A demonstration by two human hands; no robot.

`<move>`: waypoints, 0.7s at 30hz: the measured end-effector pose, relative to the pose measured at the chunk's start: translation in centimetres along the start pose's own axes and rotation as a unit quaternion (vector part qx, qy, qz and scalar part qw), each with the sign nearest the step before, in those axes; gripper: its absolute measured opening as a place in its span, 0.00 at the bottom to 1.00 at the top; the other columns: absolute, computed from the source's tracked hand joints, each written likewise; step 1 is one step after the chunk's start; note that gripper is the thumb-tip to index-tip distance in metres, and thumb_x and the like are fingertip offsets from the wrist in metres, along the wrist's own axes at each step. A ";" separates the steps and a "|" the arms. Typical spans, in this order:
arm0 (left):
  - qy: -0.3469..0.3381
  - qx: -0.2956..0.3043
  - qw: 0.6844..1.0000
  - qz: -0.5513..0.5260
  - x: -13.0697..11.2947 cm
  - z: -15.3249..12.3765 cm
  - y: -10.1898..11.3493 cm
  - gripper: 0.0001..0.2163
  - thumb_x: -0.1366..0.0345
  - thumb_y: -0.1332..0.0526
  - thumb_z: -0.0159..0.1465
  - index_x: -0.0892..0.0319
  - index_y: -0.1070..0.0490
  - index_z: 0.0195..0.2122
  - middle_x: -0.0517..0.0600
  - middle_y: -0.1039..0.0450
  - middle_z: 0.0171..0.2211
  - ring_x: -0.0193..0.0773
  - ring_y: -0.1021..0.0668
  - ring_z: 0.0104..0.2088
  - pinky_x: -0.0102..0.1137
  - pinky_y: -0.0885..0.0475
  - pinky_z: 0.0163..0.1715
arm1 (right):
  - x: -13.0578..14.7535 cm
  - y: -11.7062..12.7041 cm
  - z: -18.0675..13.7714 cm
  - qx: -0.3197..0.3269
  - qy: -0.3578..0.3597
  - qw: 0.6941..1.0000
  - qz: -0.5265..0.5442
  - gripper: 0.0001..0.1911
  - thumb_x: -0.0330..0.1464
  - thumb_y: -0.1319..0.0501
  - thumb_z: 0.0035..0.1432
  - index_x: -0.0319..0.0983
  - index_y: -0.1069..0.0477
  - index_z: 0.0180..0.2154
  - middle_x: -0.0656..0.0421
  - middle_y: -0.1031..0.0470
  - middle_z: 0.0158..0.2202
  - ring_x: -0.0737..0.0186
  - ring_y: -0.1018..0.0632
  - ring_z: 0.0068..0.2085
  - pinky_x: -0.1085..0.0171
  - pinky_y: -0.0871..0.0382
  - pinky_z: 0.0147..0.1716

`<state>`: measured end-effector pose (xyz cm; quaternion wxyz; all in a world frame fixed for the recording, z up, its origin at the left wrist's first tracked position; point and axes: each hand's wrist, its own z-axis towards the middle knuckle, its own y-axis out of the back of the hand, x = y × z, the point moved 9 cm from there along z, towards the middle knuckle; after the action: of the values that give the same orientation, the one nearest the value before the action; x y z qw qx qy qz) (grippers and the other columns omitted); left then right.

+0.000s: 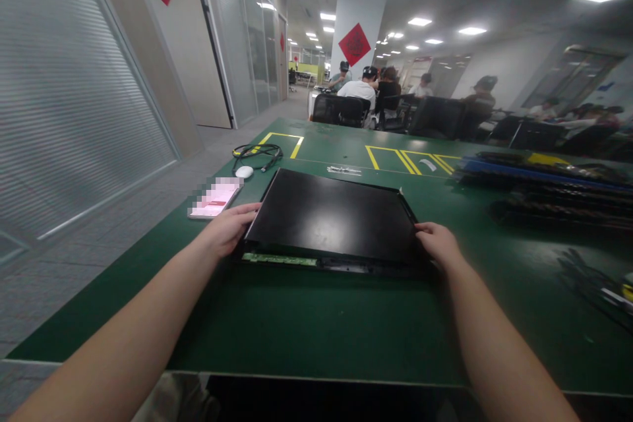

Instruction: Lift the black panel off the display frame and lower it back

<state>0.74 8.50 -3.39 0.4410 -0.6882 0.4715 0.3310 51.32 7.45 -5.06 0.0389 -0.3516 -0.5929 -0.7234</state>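
Observation:
A dark LCD panel (336, 214) lies over a black frame (376, 268) on the green table. Along the frame's near edge a green circuit board strip (279, 259) shows beneath the panel. My left hand (231, 227) grips the panel's left edge, thumb and fingers closed about it. At the right edge, my right hand (438, 241) pinches the panel near its near corner. The fingertips under the panel are hidden on both sides.
Left of the panel lie a phone (215, 198), a white mouse (244, 172) and a coiled black cable (257, 155). Stacked dark panels (539, 178) stand at the right, with loose cables (593, 283) nearer. Several people sit beyond the green table (316, 323).

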 end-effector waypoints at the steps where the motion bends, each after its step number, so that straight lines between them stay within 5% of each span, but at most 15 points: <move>1: -0.003 -0.001 1.000 -0.003 -0.1 0.0 0.0 0.20 0.85 0.40 0.59 0.67 0.24 0.52 0.53 0.18 0.24 0.41 0.18 0.19 0.30 0.20 0.19 | 0.0 0.0 0.0 0.002 -0.004 1.000 0.002 0.20 0.30 0.39 0.53 0.39 0.19 0.48 0.51 0.18 0.44 0.54 0.19 0.43 0.61 0.28 0.40; 9: -0.049 -0.005 0.999 -0.012 -1.1 -0.2 0.0 0.09 0.78 0.37 0.61 0.64 0.19 0.40 0.53 0.16 0.30 0.35 0.17 0.25 0.23 0.22 0.25 | -0.1 -0.2 0.2 0.007 -0.002 1.000 -0.005 0.21 0.30 0.40 0.53 0.37 0.19 0.48 0.50 0.18 0.43 0.54 0.20 0.41 0.61 0.29 0.39; 21: -0.100 0.030 0.994 -0.012 -2.0 -1.2 -0.6 0.17 0.82 0.31 0.50 0.63 0.20 0.41 0.56 0.15 0.39 0.41 0.15 0.37 0.27 0.20 0.35 | -1.5 -1.2 1.3 0.001 0.010 0.999 0.039 0.20 0.32 0.38 0.49 0.39 0.19 0.45 0.52 0.17 0.40 0.56 0.20 0.37 0.62 0.29 0.34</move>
<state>0.66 8.19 -0.99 0.5104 -0.6434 0.4268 0.3787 52.45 8.40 -6.76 0.0735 -0.3667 -0.5795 -0.7241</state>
